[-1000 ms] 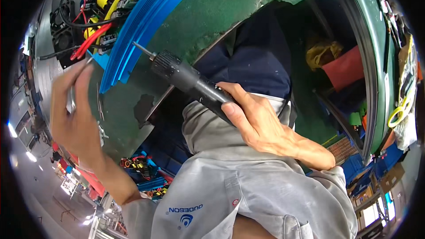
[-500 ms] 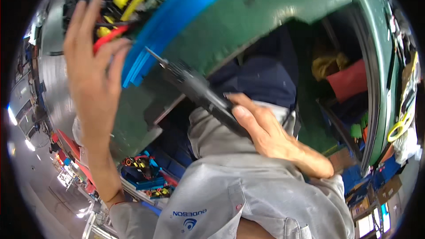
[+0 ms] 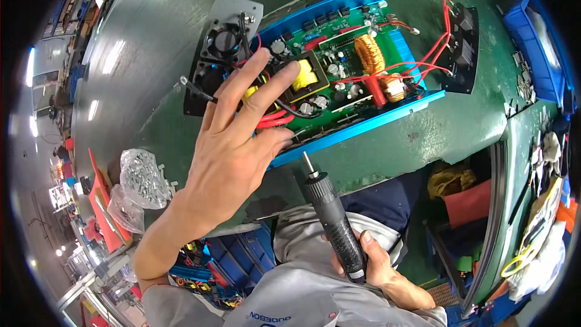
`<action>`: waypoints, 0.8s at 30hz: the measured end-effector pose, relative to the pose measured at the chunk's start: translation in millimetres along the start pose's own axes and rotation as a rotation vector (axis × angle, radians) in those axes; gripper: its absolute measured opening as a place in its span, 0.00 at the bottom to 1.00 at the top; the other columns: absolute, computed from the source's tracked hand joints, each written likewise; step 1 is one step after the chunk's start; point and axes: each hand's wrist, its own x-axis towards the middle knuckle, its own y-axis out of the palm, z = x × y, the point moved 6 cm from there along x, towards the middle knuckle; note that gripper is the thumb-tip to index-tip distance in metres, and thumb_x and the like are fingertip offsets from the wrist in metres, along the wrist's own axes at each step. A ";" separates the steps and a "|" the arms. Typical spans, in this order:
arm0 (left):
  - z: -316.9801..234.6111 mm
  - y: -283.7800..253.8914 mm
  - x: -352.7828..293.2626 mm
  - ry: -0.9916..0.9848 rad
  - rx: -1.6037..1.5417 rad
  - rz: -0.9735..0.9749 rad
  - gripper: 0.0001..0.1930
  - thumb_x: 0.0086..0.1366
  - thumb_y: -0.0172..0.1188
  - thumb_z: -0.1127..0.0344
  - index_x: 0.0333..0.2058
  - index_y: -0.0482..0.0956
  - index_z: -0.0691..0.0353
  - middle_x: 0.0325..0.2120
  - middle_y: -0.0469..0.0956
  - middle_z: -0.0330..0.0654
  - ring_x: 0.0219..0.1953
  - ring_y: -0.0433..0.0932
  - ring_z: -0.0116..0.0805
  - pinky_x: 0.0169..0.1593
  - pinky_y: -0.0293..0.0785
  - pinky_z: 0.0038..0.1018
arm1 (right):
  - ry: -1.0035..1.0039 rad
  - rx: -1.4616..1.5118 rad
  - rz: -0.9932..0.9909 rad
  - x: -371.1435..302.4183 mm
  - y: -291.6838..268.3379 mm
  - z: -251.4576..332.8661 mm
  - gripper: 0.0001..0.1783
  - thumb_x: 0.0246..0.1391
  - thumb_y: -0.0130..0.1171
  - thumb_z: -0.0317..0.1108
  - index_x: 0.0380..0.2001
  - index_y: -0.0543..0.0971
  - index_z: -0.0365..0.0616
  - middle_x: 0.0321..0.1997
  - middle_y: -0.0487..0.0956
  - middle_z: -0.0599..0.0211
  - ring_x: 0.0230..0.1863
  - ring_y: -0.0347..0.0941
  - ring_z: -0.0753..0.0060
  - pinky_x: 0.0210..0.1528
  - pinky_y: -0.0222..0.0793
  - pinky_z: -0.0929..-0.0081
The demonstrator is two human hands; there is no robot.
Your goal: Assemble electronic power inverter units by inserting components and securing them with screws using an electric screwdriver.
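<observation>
A circuit board (image 3: 342,54) with coils and capacitors sits in a blue metal housing (image 3: 357,131) on the green worktable. My left hand (image 3: 227,151) reaches over the housing's left end with spread fingers, two of them over a yellow-wound transformer (image 3: 304,75), thumb near the red wires (image 3: 275,120). Whether the fingertips press on anything is partly hidden. In my right hand (image 3: 378,261) is a black electric screwdriver (image 3: 336,224), gripped by its lower end. Its bit points up, just short of the housing's near wall. A fan panel (image 3: 224,39) stands at the housing's left end.
Red wires run to a black end panel (image 3: 463,51) on the right. A blue bin (image 3: 532,48) stands beyond it, with loose screws (image 3: 523,79) alongside. Clear bags of hardware (image 3: 144,178) lie at the left. Yellow-handled scissors (image 3: 520,261) hang at the right.
The view has swung, bringing the whole housing into sight. My left hand now extends over the board's left end. My right hand still grips the screwdriver, now lower in the view and more upright.
</observation>
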 end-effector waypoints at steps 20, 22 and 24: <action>-6.8 1.1 3.4 0.105 0.206 -0.004 0.04 0.55 0.66 0.73 0.29 0.80 0.65 0.63 0.73 0.45 0.69 0.65 0.46 0.70 0.60 0.48 | -0.005 0.005 0.007 0.8 -0.3 -3.2 0.43 0.71 0.30 0.66 0.62 0.68 0.34 0.30 0.78 0.61 0.29 0.70 0.76 0.34 0.63 0.79; -5.5 0.7 3.3 0.095 0.144 0.013 0.04 0.55 0.66 0.73 0.29 0.80 0.65 0.63 0.73 0.44 0.69 0.65 0.46 0.70 0.60 0.48 | -0.019 0.000 0.022 1.7 0.9 -0.2 0.43 0.71 0.29 0.66 0.62 0.68 0.33 0.30 0.78 0.62 0.29 0.70 0.76 0.34 0.63 0.78; -3.8 0.5 2.7 0.096 0.127 0.018 0.05 0.54 0.66 0.73 0.30 0.81 0.65 0.63 0.72 0.44 0.69 0.64 0.46 0.70 0.60 0.47 | -0.035 -0.056 0.030 1.5 0.7 1.6 0.44 0.71 0.28 0.66 0.63 0.67 0.33 0.30 0.78 0.62 0.29 0.70 0.76 0.34 0.62 0.78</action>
